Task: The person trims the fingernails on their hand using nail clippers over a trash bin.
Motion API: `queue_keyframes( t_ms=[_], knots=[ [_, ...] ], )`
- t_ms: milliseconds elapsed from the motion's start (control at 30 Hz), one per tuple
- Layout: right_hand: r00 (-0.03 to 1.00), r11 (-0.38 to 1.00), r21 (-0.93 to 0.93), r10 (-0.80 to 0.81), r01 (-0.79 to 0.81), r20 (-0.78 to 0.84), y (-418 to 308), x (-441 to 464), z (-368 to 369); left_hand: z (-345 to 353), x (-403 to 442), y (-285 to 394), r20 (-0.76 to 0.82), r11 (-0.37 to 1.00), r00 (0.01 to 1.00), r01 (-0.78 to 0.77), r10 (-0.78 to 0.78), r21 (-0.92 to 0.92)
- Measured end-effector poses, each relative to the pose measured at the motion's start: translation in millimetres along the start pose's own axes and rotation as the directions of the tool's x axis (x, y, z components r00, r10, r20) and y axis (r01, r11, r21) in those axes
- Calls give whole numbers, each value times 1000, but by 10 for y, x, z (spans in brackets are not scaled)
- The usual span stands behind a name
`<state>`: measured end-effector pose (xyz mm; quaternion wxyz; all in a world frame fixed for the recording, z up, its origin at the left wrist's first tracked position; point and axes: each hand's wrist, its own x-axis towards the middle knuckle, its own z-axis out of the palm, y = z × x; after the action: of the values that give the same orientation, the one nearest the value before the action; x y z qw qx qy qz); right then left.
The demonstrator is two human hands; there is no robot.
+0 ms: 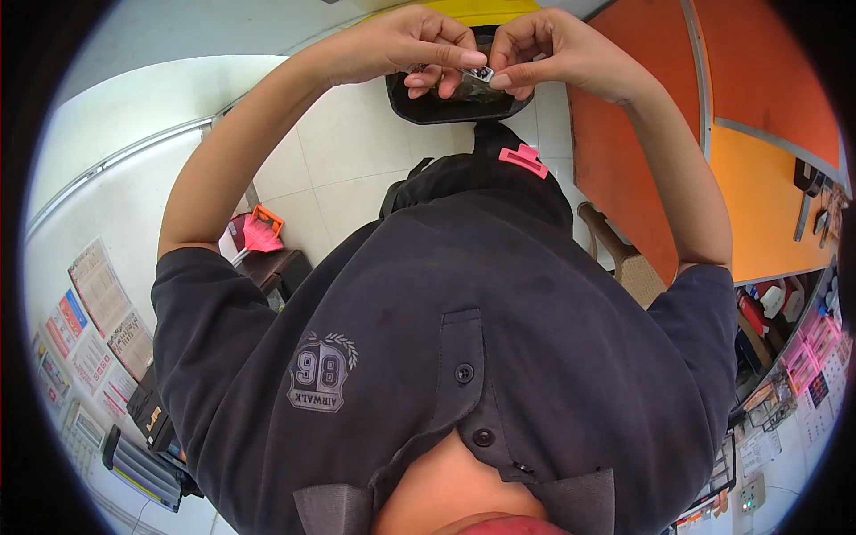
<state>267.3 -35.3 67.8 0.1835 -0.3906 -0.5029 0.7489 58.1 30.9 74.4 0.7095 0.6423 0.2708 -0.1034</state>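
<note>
At the top middle of the head view, a small silvery-white piece with dark marks [479, 73] is between my two hands. My left hand [428, 49] has its thumb pressed on it from the left, with fingers curled below. My right hand [544, 58] pinches its right end between thumb and forefinger. What the piece is, I cannot make out. Directly beneath the hands lies a black open container [428, 109] with a yellow part [473, 11] behind it. A pink clip [523, 160] rests on dark cloth nearer to my body.
Orange panels [624, 160] stand at the right, with tools [811, 196] hanging there. A brown chair-like piece [624, 259] is beside my body. At the left are a dark stand with pink and orange things [261, 232], and papers [98, 294] on a white surface.
</note>
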Motion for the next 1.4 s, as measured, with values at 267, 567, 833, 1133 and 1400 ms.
queue_keyframes(
  t_ms=[267,567,833,1133,1400],
  knots=[
    [999,992,-119,-44,40,-31,-76,11,-15,-159,34,45,75,1000,997,25,-24,-17],
    [983,973,173,-168,154,69,-40,-36,-26,-82,67,51,8,999,999,-42,42,-17],
    [980,980,175,-122,94,159,-85,-33,3,-87,55,51,59,999,998,-32,33,-27],
    [940,933,308,-260,187,219,-56,-26,41,-4,-122,343,70,986,993,79,-90,147],
    [936,930,323,-260,177,237,-63,-106,118,-100,-160,363,331,996,941,48,-69,70]
  ],
)
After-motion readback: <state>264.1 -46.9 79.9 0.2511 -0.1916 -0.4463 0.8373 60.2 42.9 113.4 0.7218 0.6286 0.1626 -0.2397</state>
